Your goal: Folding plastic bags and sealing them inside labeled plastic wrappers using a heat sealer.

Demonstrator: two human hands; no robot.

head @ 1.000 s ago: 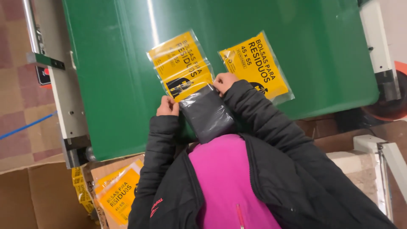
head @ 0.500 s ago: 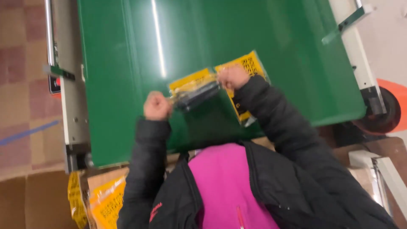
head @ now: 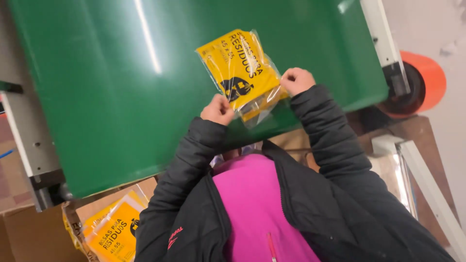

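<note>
A yellow packet in a clear plastic sleeve lies flat on the green conveyor belt, close to its near edge. My left hand pinches the packet's near left corner with the fingers closed. At the near right corner my right hand grips the clear sleeve's edge. Both black jacket sleeves reach up from the bottom of the view over a pink top. The sleeve's loose end sticks out between my hands.
A cardboard box at the lower left holds several more yellow packets. The belt's grey metal side frame runs along the left. An orange roller sits at the belt's right end, with a white frame below it.
A second yellow packet and a dark bag seen a second ago are out of sight. My hands have moved apart to the packet's two near corners, and the packet now lies flat.
</note>
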